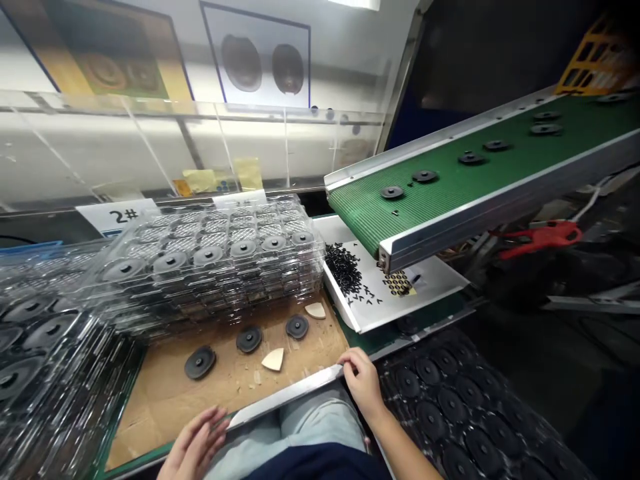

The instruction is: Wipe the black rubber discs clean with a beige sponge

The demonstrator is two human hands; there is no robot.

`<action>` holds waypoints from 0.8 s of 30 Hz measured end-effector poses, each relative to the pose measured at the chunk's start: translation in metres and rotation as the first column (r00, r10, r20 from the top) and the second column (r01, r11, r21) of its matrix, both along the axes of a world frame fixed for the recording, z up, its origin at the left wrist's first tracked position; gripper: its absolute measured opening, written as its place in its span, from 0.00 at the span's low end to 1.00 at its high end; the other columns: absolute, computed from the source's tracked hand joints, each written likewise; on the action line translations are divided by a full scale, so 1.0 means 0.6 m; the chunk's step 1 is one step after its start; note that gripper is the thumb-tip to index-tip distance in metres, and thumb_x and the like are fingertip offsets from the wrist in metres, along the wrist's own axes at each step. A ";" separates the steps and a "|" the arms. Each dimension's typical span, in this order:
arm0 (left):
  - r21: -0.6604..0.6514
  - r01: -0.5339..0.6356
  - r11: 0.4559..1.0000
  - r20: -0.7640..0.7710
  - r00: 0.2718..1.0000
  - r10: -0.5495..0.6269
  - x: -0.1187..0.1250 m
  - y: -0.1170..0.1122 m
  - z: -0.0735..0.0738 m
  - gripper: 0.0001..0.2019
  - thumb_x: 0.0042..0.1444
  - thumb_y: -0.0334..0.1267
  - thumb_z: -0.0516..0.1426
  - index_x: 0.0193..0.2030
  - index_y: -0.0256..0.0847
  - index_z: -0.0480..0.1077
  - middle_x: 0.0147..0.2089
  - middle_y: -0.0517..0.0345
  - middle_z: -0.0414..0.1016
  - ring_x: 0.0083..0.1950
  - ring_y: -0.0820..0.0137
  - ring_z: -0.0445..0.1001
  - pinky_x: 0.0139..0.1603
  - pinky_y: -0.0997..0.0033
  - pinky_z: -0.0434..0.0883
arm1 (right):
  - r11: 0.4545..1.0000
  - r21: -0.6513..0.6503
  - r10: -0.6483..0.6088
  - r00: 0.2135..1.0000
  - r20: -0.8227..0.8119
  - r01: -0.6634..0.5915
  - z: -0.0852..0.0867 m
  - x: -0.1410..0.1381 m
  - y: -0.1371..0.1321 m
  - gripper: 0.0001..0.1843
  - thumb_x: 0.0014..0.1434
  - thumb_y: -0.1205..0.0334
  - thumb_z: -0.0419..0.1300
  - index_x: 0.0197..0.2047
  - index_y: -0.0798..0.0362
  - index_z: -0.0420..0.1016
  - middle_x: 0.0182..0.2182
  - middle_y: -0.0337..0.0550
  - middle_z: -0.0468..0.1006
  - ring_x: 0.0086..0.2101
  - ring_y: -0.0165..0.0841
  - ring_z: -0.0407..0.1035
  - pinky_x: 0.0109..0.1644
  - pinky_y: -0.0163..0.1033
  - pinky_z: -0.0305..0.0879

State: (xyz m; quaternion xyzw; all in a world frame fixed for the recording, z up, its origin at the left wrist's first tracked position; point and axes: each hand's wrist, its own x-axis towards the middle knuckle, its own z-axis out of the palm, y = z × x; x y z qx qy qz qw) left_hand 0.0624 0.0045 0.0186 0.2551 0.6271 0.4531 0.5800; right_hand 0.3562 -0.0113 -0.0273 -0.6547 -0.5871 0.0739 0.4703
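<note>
My left hand [196,445] is at the bench's front edge, fingers loosely stretched and nothing in them. Over the metal edge strip [287,395] rests my right hand [361,381], its fingers loosely bent, with nothing visible in it. Between and beyond my hands, three round black discs with a centre stud, a left disc [200,363], a middle disc [249,339] and a right disc [297,327], lie on the brown board [150,407]. Two cream wedge-shaped pieces, a near wedge [273,360] and a far wedge [315,310], are beside them.
Stacked clear plastic trays [220,280] hold discs; more trays [45,360] stand left. A white tray [430,287] carries small black parts [344,270] and a yellow sticker sheet [400,283]. A green conveyor [440,193] bears several discs. Disc-filled black trays [460,407] lie right.
</note>
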 end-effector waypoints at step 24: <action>0.010 0.133 0.991 0.039 0.990 -0.134 0.046 0.125 -0.024 0.28 0.37 0.57 0.64 0.38 0.34 0.71 0.41 0.45 0.75 0.43 0.63 0.74 0.46 0.70 0.68 | 0.996 0.060 0.036 0.910 0.412 -0.066 -0.088 0.003 0.048 0.10 0.54 0.74 0.49 0.33 0.51 0.67 0.29 0.41 0.70 0.32 0.33 0.64 0.39 0.40 0.54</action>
